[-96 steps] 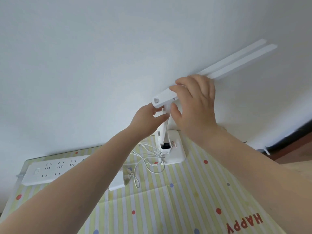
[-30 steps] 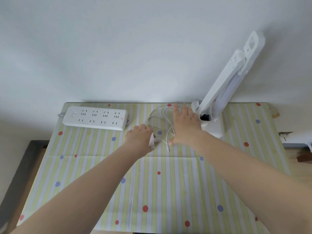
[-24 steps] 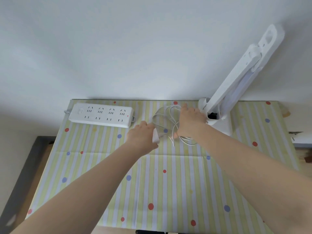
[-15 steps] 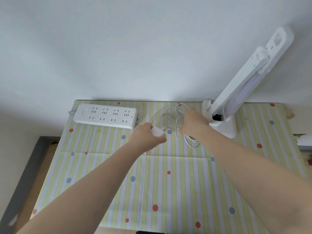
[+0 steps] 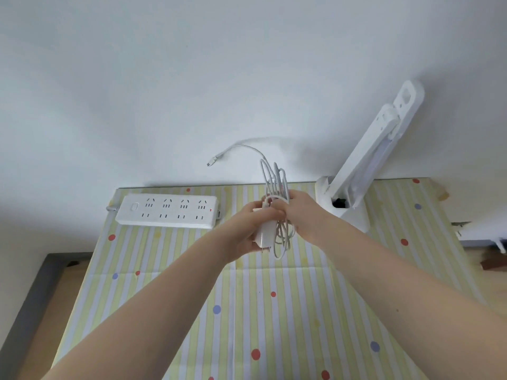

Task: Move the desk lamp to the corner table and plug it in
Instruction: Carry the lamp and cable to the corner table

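My left hand grips the white plug adapter, prongs down; my right hand bunches the coiled white cable to free it. The folded white desk lamp stands right of my hands, the white power strip left.

— Where did the one view look from?

— From the person's head, facing forward and down over the striped table toward the white wall.

— How near was it?

— Close: both forearms ran in from the bottom corners, and the table's far edge crossed mid-frame.

— Any second view sharing the scene?

— None. The wide lens bent the table's edges outward.
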